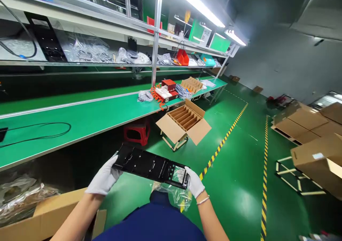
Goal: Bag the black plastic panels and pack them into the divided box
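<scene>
A long black panel (pixel 149 165) with slots, small holes and a rectangular opening is held out in front of my body. My left hand (pixel 105 177), in a white glove, grips its left end. The right end is in my right hand (pixel 194 184), also gloved in white, beside the opening. Clear plastic film (pixel 177 194) hangs below the panel near my right hand and shows through the opening. The panel slants slightly down to the right, above the green floor. Parts of the fingers of both hands are hidden behind it.
A green workbench (pixel 88 116) runs along the left, with a cable and a red device (pixel 169 86). An open divided carton (pixel 184 121) stands ahead. A red stool (pixel 137 132) is under the bench. Another carton (pixel 42 216) lies lower left; more boxes (pixel 317 155) stand right.
</scene>
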Demonstrator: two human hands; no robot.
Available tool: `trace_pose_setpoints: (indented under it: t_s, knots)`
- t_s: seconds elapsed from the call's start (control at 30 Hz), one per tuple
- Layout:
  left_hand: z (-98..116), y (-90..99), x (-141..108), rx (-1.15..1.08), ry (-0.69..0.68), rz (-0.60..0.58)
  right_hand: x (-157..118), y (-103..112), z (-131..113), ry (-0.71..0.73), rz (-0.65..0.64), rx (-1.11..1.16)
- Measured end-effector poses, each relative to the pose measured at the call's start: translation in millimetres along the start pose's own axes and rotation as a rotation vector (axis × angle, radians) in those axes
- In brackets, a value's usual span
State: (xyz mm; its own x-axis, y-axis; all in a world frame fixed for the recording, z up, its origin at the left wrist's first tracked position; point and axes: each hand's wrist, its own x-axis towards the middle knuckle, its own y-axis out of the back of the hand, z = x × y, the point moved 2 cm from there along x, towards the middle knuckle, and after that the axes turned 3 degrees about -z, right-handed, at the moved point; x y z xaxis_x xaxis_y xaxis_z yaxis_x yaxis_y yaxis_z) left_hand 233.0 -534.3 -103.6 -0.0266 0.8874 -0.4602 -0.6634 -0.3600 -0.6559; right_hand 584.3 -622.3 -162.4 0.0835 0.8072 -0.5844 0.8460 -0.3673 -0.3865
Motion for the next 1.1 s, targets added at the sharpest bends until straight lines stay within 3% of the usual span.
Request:
trace_pose_setpoints:
  t_s: [0.13,0.37,0.47,0.53,0.63,0.7,0.77,0.9,1.1]
  knots:
    - [38,-5.8,64,-0.003,-0.086,0.114,100,-64,-52,-0.095,-0.075,0.003]
    - [124,-41.0,149,-0.159,-0.215,0.418,255,-204,-143,-0.169,-0.385,-0.154]
    - [153,-38.8,177,-0.236,-0.293,0.532,311,-264,-169,-0.165,-0.489,-0.257]
    - [172,-31.5,198,-0.264,-0.338,0.586,344,-298,-189,-0.04,-0.512,-0.349]
    - [204,-18.6,238,-0.291,-0.39,0.602,380,-329,-224,0.291,-0.436,-0.413]
    - [228,-11.4,273,-0.315,-0.415,0.592,397,-338,-243,0.425,-0.353,-0.397]
    - [251,-7.1,312,-0.344,-0.436,0.569,411,-347,-252,0.413,-0.329,-0.414]
    - [289,-10.9,398,-0.333,-0.404,0.457,444,-375,-252,0.228,-0.332,-0.468]
    - [314,-29.2,498,-0.179,-0.254,0.307,497,-433,-238,0.099,-0.298,-0.357]
